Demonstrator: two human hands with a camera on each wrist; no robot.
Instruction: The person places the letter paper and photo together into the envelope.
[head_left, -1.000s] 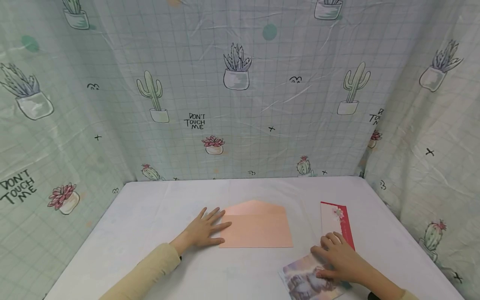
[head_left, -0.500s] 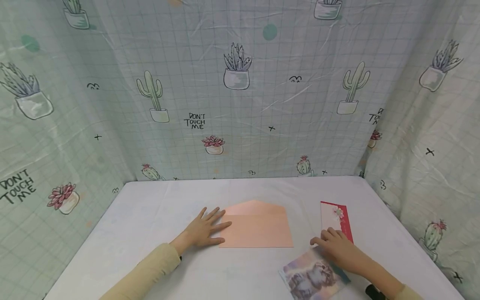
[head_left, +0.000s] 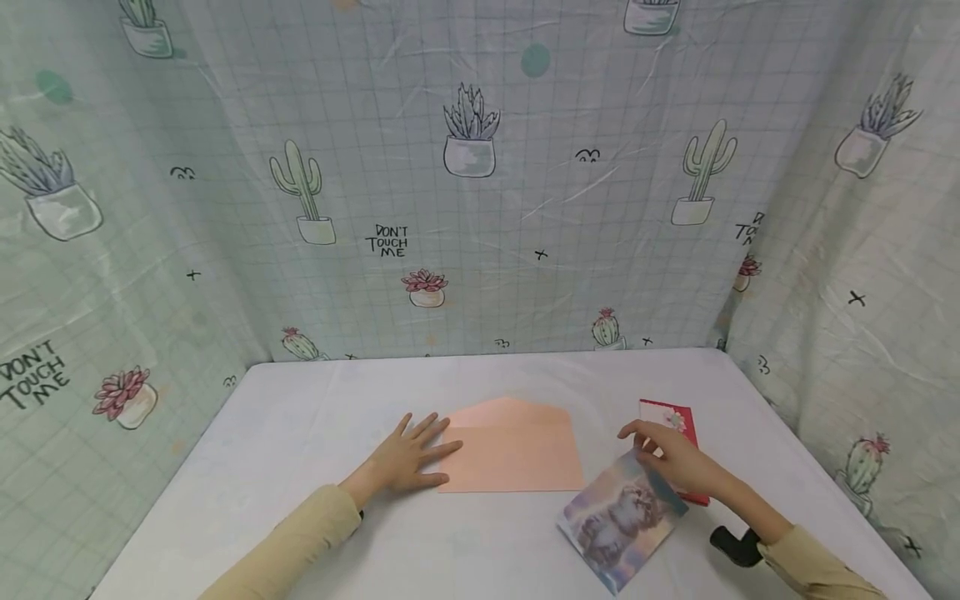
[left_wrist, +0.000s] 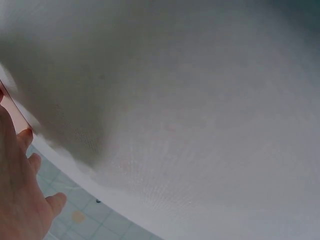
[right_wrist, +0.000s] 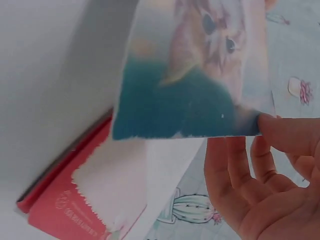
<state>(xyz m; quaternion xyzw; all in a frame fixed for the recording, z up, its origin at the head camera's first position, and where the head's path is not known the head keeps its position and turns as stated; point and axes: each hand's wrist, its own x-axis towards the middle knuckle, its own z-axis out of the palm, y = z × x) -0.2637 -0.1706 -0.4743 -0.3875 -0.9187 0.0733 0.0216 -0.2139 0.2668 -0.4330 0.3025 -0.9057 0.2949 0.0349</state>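
The right hand (head_left: 675, 462) pinches the cat card (head_left: 618, 521) by its corner and should lift it level, while the flat, open left hand (head_left: 408, 458) steadies the pink envelope (head_left: 513, 450).

the white worktop (head_left: 300, 450) carries a pink envelope (head_left: 513, 454) lying flat just right of the left hand (head_left: 408, 462), and a red card (head_left: 678, 417) lying beneath the right hand (head_left: 675, 462).

Left hand (left_wrist: 17, 190) flat on white table (left_wrist: 200, 100)
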